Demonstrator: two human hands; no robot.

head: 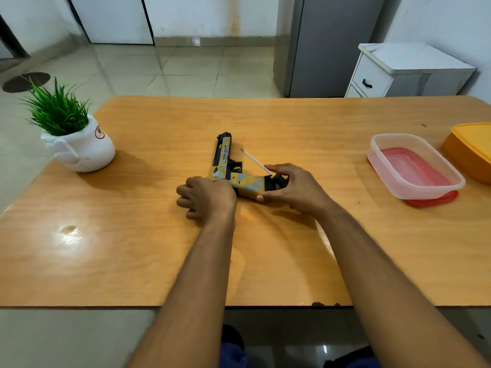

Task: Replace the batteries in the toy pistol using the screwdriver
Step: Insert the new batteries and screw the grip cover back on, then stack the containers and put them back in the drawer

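Observation:
A yellow and black toy pistol (225,166) lies flat in the middle of the wooden table (265,248), its barrel pointing away from me and its grip to the right. My left hand (206,199) rests with curled fingers against the rear of the pistol. My right hand (293,188) grips the butt end of the pistol's grip, thumb underneath. A screwdriver (256,162) with a thin metal shaft and black and yellow handle sits under the right fingers, its tip pointing up-left. No batteries are visible.
A clear plastic container (414,167) stands on a red lid at the right, beside an orange box (470,150) at the table's edge. A white pot with a green plant (77,139) stands at the left. A white drawer cabinet (406,71) stands beyond the table.

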